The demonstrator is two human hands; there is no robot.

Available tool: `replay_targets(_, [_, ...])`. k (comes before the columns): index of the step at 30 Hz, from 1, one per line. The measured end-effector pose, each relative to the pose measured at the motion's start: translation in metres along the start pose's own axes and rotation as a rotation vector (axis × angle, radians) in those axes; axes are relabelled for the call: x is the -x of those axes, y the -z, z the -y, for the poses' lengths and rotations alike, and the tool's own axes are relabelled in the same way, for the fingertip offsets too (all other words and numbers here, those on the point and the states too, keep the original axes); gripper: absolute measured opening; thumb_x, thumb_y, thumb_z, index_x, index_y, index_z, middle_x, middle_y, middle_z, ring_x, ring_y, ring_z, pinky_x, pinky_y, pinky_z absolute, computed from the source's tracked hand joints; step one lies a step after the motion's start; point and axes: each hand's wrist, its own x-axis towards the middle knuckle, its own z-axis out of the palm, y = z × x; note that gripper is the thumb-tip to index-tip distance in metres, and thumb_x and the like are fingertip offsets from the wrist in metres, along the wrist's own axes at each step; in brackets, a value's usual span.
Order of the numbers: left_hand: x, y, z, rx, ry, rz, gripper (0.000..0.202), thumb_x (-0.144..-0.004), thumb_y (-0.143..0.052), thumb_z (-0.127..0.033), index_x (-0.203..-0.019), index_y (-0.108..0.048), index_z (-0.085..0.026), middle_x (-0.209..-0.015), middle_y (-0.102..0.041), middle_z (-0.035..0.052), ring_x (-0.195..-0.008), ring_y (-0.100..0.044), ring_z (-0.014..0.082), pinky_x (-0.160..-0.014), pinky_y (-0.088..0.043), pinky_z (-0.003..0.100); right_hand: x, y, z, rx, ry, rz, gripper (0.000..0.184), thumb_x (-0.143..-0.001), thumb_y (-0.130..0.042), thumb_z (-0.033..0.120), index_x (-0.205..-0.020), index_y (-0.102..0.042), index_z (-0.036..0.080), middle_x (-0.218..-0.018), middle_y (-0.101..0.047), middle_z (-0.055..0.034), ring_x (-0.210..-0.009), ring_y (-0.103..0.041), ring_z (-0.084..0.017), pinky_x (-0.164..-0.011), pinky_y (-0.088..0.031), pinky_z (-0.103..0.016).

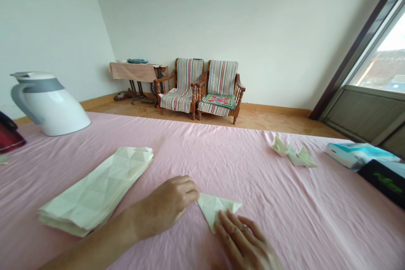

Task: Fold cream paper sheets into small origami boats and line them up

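A small pale folded paper (214, 207), triangular in shape, lies on the pink cloth (202, 156) near the front edge. My left hand (169, 204) is curled, its fingertips pinching the paper's left corner. My right hand (242, 242) lies flat with fingers stretched out, pressing on the paper's lower right part. A stack of creased pale paper sheets (98, 187) lies to the left of my left forearm.
Two finished folded paper shapes (292, 152) sit at the far right. A white jug (47, 103) stands at the back left beside a dark red object (9, 137). A teal box (357, 154) and a black pack (384, 181) lie at right. Two striped chairs (202, 86) stand behind.
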Motion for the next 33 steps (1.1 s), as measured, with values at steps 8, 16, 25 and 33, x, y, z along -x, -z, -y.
replay_targets(8, [0.003,0.009,0.005,-0.124,-0.054,0.098,0.024,-0.091,-0.055,-0.005,-0.110,-0.061,-0.017,-0.101,-0.066,0.0060,-0.096,-0.058,0.0221,-0.087,-0.044,0.033,-0.003,0.001,0.000,-0.030,-0.020,-0.008,0.032,-0.098,-0.042,0.029,-0.104,-0.069,0.013,-0.104,-0.074,-0.0056,-0.090,-0.072,-0.019,-0.071,-0.057,-0.026])
replay_targets(16, [0.003,-0.004,0.012,-0.164,-0.146,0.018,0.015,-0.096,-0.051,-0.010,-0.105,-0.062,-0.014,-0.094,-0.067,0.0074,-0.088,-0.059,0.0214,-0.082,-0.044,0.033,-0.001,-0.001,-0.001,-0.089,-0.048,0.014,0.029,-0.094,-0.046,0.025,-0.106,-0.068,0.012,-0.105,-0.073,-0.0076,-0.091,-0.072,-0.020,-0.073,-0.058,-0.027])
replay_targets(25, [0.002,-0.018,0.024,0.268,-0.006,-0.166,0.015,-0.095,-0.052,-0.012,-0.090,-0.065,-0.016,-0.087,-0.066,0.0053,-0.085,-0.057,0.0176,-0.079,-0.044,0.028,0.001,-0.002,-0.002,-0.152,-0.089,0.033,0.028,-0.089,-0.047,0.017,-0.106,-0.068,0.014,-0.105,-0.073,-0.0085,-0.094,-0.071,-0.019,-0.077,-0.057,-0.025])
replay_targets(33, [-0.005,-0.020,0.024,0.337,0.131,-0.176,0.013,-0.086,-0.061,-0.008,-0.076,-0.062,-0.016,-0.079,-0.061,0.0008,-0.081,-0.056,0.0153,-0.075,-0.043,0.025,0.001,-0.001,-0.001,-0.143,-0.088,0.045,0.028,-0.091,-0.045,0.017,-0.106,-0.068,0.012,-0.106,-0.073,-0.0088,-0.095,-0.071,-0.020,-0.075,-0.058,-0.026])
